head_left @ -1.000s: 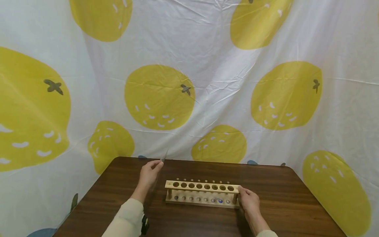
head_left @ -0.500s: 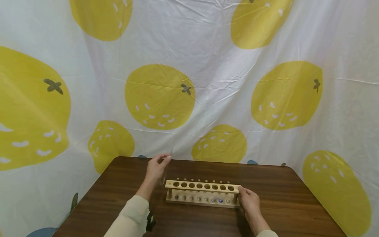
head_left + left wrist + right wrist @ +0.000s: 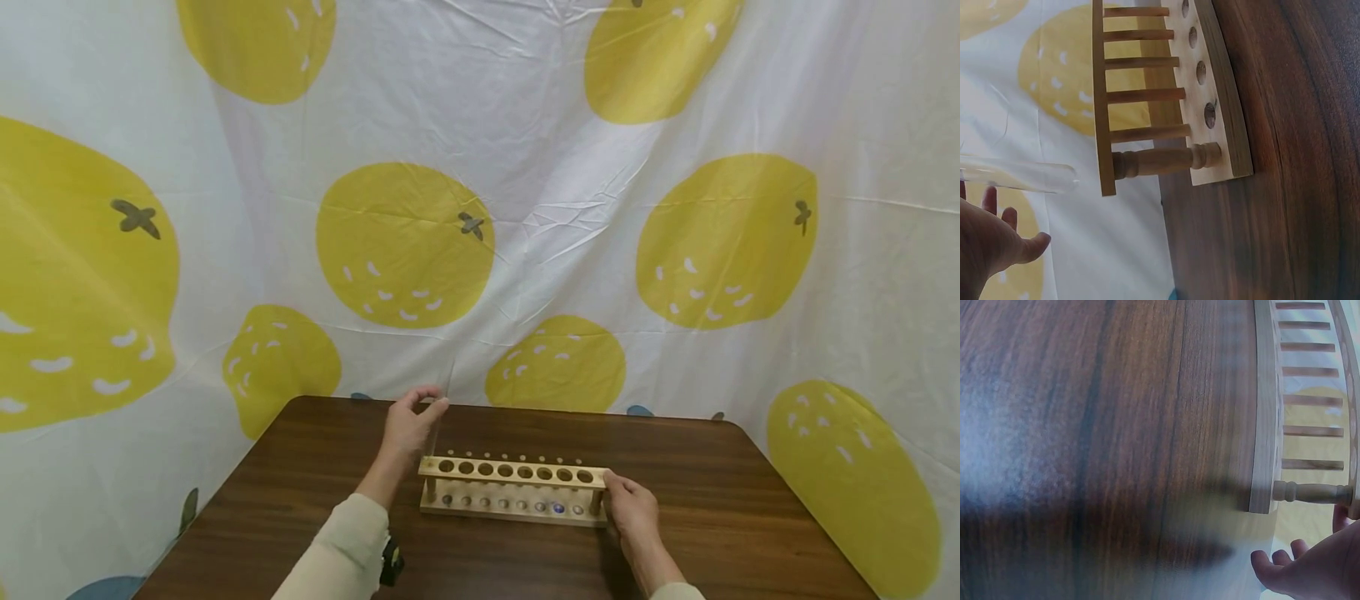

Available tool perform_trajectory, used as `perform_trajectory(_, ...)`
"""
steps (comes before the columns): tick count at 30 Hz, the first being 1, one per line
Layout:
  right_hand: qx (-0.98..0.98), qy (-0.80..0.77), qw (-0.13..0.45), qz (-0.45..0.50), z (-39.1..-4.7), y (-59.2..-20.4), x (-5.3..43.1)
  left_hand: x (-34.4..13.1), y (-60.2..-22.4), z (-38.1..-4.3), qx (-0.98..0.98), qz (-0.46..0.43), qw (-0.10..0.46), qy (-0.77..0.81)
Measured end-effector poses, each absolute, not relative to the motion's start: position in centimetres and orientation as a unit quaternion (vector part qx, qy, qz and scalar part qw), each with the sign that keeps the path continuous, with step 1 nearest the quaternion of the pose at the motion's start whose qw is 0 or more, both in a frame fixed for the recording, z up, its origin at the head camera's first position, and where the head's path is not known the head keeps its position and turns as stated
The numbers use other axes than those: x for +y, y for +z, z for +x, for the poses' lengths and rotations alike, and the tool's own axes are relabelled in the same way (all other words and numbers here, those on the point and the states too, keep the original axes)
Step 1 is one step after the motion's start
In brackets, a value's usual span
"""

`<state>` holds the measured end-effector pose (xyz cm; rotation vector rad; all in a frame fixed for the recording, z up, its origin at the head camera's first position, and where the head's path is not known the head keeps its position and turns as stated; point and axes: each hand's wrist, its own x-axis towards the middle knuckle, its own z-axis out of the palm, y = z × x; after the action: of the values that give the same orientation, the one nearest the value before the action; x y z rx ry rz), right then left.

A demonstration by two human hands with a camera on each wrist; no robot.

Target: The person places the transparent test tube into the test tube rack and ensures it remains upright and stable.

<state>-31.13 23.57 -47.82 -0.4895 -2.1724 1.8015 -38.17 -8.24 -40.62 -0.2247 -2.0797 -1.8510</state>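
A wooden test tube rack [image 3: 515, 473] stands on the table, with a row of holes in its upper bar. My left hand [image 3: 411, 427] pinches a clear test tube [image 3: 1029, 175] near its upper part, just beyond the rack's left end. In the left wrist view the tube's rounded end lies close to the upper bar but apart from it, and the left hand [image 3: 991, 240] is partly cut off. My right hand [image 3: 633, 510] grips the right end of the upper bar. The right wrist view shows that hand [image 3: 1325, 565] beside the end post, its other fingers loosely bent.
The dark wooden table [image 3: 720, 500] has rounded far corners. A white cloth with yellow fruit prints [image 3: 405, 246] hangs right behind it. Short wooden pegs [image 3: 1144, 95] stand in a row along the rack's back.
My left hand has moved right and slightly up with the test tube, coming nearer the rack's left end. The right hand and the rack have stayed in place.
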Motion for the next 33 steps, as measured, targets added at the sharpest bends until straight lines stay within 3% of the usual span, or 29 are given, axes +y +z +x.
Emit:
perform_trajectory(24,-0.752,0.626,0.126,-0.163,-31.1,-47.8,23.8,-8.2,-42.5,-37.8,-0.730,-0.127,0.175,-0.648)
perform_trajectory(33,-0.756,0.621,0.123,-0.168,-31.1,-47.7,23.7,-8.9,-43.6,-37.5,-0.747,-0.146,0.203,-0.616)
